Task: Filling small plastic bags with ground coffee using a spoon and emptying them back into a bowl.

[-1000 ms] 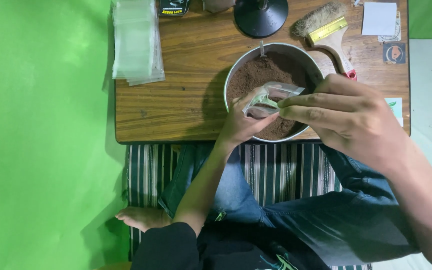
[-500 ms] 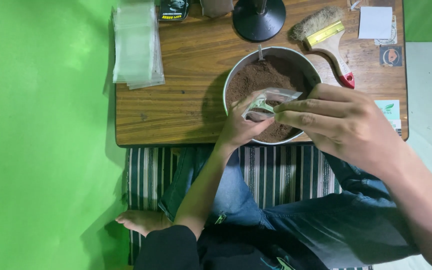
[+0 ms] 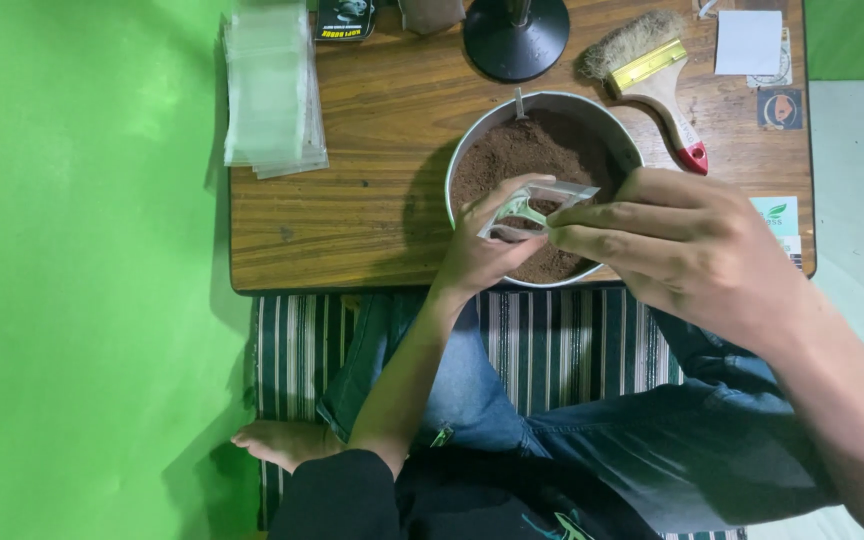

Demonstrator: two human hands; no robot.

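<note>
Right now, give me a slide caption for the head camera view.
Both hands, left and right, hold a small clear pouch over a metal bowl of brown powder.

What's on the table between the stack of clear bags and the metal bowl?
Bare wood. In the head view, nothing lies between the stack of clear bags and the metal bowl.

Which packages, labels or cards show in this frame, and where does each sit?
Small clear pouch: held over the metal bowl by left hand and right hand.
Stack of clear bags: table's far left, rectangular.
Dark packet: top edge, partly cut off.
White card: far right corner, square.
Dark sticker: below the card.
Green-and-white label: right edge.
</note>
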